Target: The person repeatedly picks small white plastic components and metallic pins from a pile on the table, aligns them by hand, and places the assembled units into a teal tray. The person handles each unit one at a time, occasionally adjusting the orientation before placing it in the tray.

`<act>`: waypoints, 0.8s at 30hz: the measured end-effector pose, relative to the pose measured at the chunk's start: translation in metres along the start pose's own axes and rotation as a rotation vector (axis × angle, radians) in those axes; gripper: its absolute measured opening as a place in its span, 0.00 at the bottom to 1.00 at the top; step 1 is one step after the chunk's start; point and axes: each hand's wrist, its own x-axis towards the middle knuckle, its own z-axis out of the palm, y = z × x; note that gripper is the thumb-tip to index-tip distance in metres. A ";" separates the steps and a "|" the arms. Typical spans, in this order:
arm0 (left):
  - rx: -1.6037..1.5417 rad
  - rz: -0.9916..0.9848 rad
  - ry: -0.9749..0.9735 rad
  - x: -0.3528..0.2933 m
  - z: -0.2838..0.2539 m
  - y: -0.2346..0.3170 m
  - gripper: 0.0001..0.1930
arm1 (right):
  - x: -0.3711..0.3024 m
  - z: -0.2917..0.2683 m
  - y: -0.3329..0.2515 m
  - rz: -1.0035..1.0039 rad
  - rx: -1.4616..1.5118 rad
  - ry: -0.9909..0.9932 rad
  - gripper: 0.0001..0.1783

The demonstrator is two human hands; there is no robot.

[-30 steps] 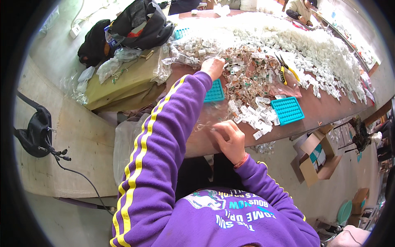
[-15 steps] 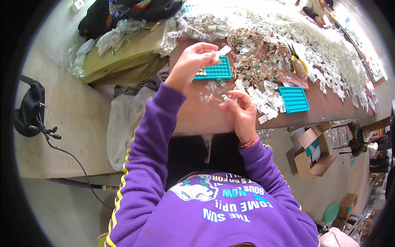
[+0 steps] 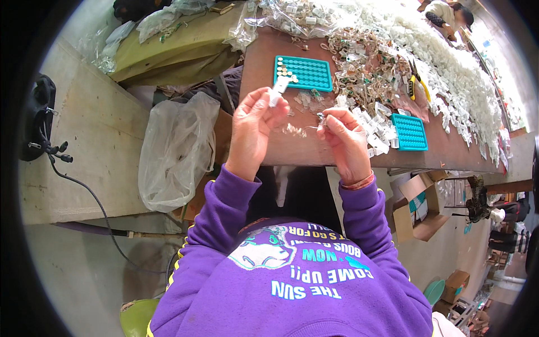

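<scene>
My left hand (image 3: 250, 130) is raised over the table's front part, thumb and fingers pinching a small white plastic housing (image 3: 277, 91). Just beyond it lies a teal grid tray (image 3: 321, 76) with several round cream-coloured pieces (image 3: 284, 72) at its left end. To the right, my right hand (image 3: 347, 139) is closed in a pinch on a tiny part with thin wire-like ends (image 3: 321, 118); its exact kind is too small to make out. The two hands are apart, fingertips facing each other. Loose white plastic housings (image 3: 379, 138) lie right of my right hand.
Wired small parts (image 3: 359, 62) are heaped mid-table, with a large mound of white plastic pieces (image 3: 455, 84) behind. Yellow-handled pliers (image 3: 419, 87) lie near a second teal tray (image 3: 410, 133). A clear plastic bag (image 3: 177, 151) hangs at left; an open carton (image 3: 418, 216) stands at right.
My left hand has drawn back from the teal tray toward me, still holding the white housing, uncovering the cream pieces. My right hand keeps its pinch. The whole view has shifted slightly.
</scene>
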 end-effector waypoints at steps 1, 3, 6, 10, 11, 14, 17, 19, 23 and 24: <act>-0.031 0.080 0.005 0.000 0.001 0.003 0.09 | -0.002 0.002 -0.002 -0.010 -0.051 0.021 0.09; 0.090 0.066 -0.199 -0.007 0.005 0.004 0.09 | -0.003 0.006 -0.005 0.007 -0.069 0.057 0.08; 0.344 0.017 -0.453 -0.024 0.010 0.007 0.06 | -0.004 0.010 -0.009 -0.019 -0.087 0.074 0.08; 0.554 0.015 -0.572 -0.035 0.020 0.005 0.06 | -0.006 0.015 -0.009 -0.055 -0.103 0.105 0.08; 0.586 0.097 -0.574 -0.037 0.022 0.003 0.06 | -0.006 0.016 -0.008 -0.076 -0.100 0.097 0.08; 0.620 0.225 -0.584 -0.044 0.028 -0.001 0.06 | -0.005 0.023 0.000 -0.225 -0.283 0.172 0.08; 0.614 0.194 -0.596 -0.048 0.026 -0.002 0.06 | -0.008 0.026 0.002 -0.266 -0.288 0.126 0.09; 0.519 0.297 -0.590 -0.048 0.022 -0.005 0.06 | -0.009 0.025 -0.002 -0.178 -0.166 0.088 0.09; 0.033 0.200 -0.156 -0.047 0.008 -0.008 0.07 | -0.011 0.019 -0.013 -0.038 0.064 -0.039 0.10; -0.059 0.126 -0.103 -0.044 0.003 -0.008 0.07 | -0.011 0.018 -0.014 0.004 0.040 -0.032 0.10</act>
